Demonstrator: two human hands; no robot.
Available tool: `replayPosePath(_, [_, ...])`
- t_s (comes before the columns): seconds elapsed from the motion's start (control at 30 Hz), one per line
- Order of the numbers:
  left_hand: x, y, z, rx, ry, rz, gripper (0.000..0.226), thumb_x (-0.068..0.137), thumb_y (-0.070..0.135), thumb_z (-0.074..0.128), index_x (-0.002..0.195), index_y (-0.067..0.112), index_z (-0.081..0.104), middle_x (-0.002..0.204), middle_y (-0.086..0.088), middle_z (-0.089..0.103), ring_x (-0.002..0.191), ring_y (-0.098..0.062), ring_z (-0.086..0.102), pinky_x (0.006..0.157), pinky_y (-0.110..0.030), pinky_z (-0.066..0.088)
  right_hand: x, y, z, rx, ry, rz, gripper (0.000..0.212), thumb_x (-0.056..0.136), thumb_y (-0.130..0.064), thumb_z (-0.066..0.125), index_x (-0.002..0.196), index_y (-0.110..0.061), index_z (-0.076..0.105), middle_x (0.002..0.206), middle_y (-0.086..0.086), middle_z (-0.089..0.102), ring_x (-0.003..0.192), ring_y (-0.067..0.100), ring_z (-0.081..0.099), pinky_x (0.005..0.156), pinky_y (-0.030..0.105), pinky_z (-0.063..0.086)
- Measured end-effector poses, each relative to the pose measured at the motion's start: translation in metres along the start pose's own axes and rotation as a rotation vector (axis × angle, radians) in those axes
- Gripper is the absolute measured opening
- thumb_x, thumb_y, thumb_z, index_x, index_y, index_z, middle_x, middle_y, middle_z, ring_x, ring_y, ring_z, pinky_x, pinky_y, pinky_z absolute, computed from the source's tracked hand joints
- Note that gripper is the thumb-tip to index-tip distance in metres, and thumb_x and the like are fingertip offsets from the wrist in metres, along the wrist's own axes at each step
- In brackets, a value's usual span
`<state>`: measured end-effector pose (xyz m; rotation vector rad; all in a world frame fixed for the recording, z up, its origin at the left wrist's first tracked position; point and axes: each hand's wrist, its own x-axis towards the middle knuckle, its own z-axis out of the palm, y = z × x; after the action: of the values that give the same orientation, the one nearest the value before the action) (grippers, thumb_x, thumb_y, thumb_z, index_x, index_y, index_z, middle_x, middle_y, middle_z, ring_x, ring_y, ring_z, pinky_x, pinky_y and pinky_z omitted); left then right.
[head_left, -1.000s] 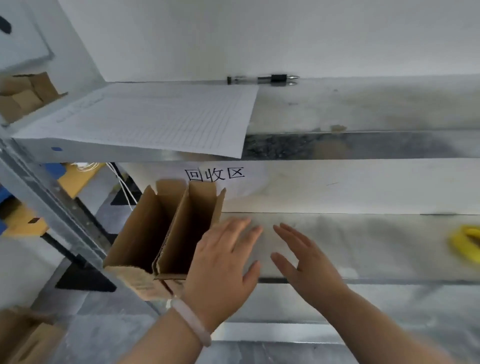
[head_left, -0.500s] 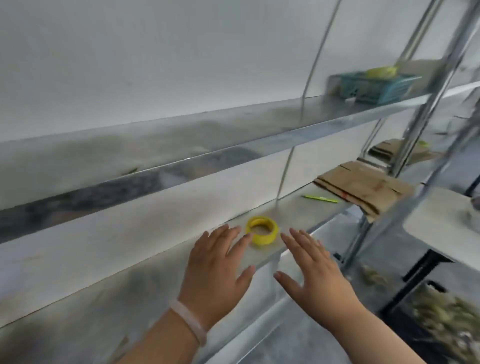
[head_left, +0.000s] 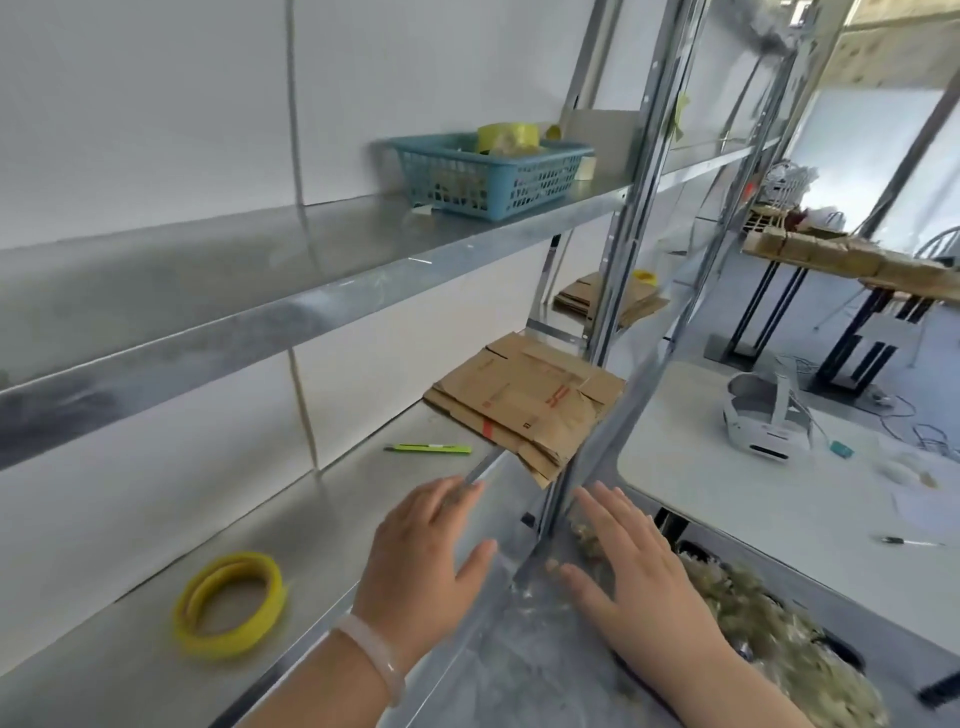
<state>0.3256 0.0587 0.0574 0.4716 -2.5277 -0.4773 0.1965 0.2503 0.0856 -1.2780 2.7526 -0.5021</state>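
Cardboard (head_left: 524, 400), folded flat, lies on the shelf (head_left: 363, 499) just beyond both hands, its near corner overhanging the edge between them; left hand (head_left: 426, 556) and right hand (head_left: 634, 566) reach forward, fingers spread loose, holding nothing.

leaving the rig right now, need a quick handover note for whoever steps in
Left hand: open, fingers straight, over the front edge of the lower grey metal shelf, holding nothing.
Right hand: open, past the shelf's right end, holding nothing.
Things: yellow tape roll lies flat on that shelf, left of the left hand. The green utility knife is farther along. The stack of flattened brown cardboard boxes lies beyond it, overhanging the edge.
Done: nothing picked up.
Left: probably take a box, then tape and knife.
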Motion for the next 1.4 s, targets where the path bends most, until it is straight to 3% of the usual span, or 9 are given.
replayPosePath(0.23, [0.112,-0.051,0.073,-0.088,-0.139,-0.158,0.067,0.084,0.062,0.032,0.141,0.027,0.042,0.142,0.009,0.042,0.133,-0.011,0.037,0.108,-0.033,0.036,0.115,0.057,0.016,0.081,-0.107,0.174,0.073,0.098,-0.055,0.039,0.155,-0.034,-0.001,0.162,-0.017,-0.007,0.148,0.003,-0.009,0.121,0.029,-0.001])
replayPosePath(0.47, [0.204,-0.072,0.125,-0.245,-0.259,-0.331,0.056,0.093,0.037,0.054,0.145,0.021,0.038,0.145,0.004,0.038,0.136,-0.013,0.031,0.112,-0.025,0.025,0.212,0.105,0.023,0.244,-0.18,0.36,0.071,0.097,-0.05,0.047,0.156,-0.033,0.01,0.162,-0.015,0.01,0.148,0.01,0.013,0.121,0.033,0.017])
replayPosePath(0.67, [0.241,-0.073,0.169,-0.574,-0.39,-0.811,0.055,0.091,0.035,0.057,0.142,0.023,0.042,0.142,-0.001,0.047,0.13,-0.016,0.044,0.11,-0.031,0.032,0.281,0.149,0.034,0.353,-0.254,0.418,0.065,0.098,-0.044,0.052,0.153,-0.031,0.021,0.156,-0.005,0.028,0.142,0.017,0.03,0.113,0.034,0.027])
replayPosePath(0.77, [0.258,-0.078,0.191,-0.822,-0.307,-1.036,0.033,0.076,0.039,0.057,0.108,0.033,0.063,0.109,-0.004,0.069,0.101,-0.021,0.061,0.104,-0.046,0.042,0.325,0.179,0.042,0.325,-0.297,0.389,0.064,0.097,-0.042,0.052,0.153,-0.029,0.023,0.158,-0.003,0.027,0.144,0.019,0.026,0.115,0.036,0.025])
replayPosePath(0.87, [0.272,-0.079,0.213,-1.027,-0.04,-1.252,0.037,0.089,0.023,0.057,0.125,0.024,0.056,0.108,0.0,0.067,0.102,-0.02,0.061,0.094,-0.041,0.048,0.365,0.21,0.053,0.292,-0.37,0.325,0.063,0.096,-0.04,0.052,0.152,-0.026,0.026,0.158,-0.002,0.026,0.144,0.021,0.027,0.115,0.036,0.025])
replayPosePath(1.0, [0.291,-0.077,0.232,-1.233,0.235,-1.435,0.034,0.091,0.014,0.063,0.124,0.019,0.053,0.115,-0.009,0.066,0.103,-0.028,0.063,0.079,-0.04,0.055,0.392,0.237,0.071,0.269,-0.491,0.253,0.066,0.094,-0.045,0.051,0.153,-0.028,0.026,0.157,-0.003,0.027,0.142,0.02,0.03,0.117,0.037,0.027])
replayPosePath(1.17, [0.305,-0.061,0.243,-1.1,0.337,-1.437,0.014,0.095,0.01,0.055,0.109,0.014,0.056,0.11,-0.012,0.066,0.097,-0.03,0.064,0.085,-0.053,0.054,0.411,0.254,0.065,0.267,-0.36,0.176,0.05,0.096,-0.043,0.05,0.143,-0.027,0.042,0.146,-0.002,0.043,0.132,0.022,0.039,0.111,0.04,0.033])
replayPosePath(1.27, [0.308,-0.044,0.232,-1.126,0.42,-1.369,0.015,0.097,0.007,0.051,0.112,0.012,0.054,0.111,-0.012,0.066,0.1,-0.03,0.064,0.084,-0.052,0.055,0.439,0.259,0.047,0.21,-0.269,0.113,0.057,0.097,-0.044,0.046,0.149,-0.025,0.033,0.153,0.0,0.033,0.142,0.024,0.026,0.117,0.042,0.022])
replayPosePath(1.4, [0.291,-0.02,0.198,-1.07,0.433,-1.232,0.022,0.099,0.005,0.046,0.112,0.015,0.06,0.105,-0.009,0.071,0.095,-0.025,0.069,0.073,-0.043,0.056,0.471,0.253,0.025,0.37,-0.176,0.112,0.068,0.095,-0.051,0.048,0.153,-0.027,0.022,0.159,0.001,0.025,0.146,0.024,0.021,0.118,0.048,0.021])
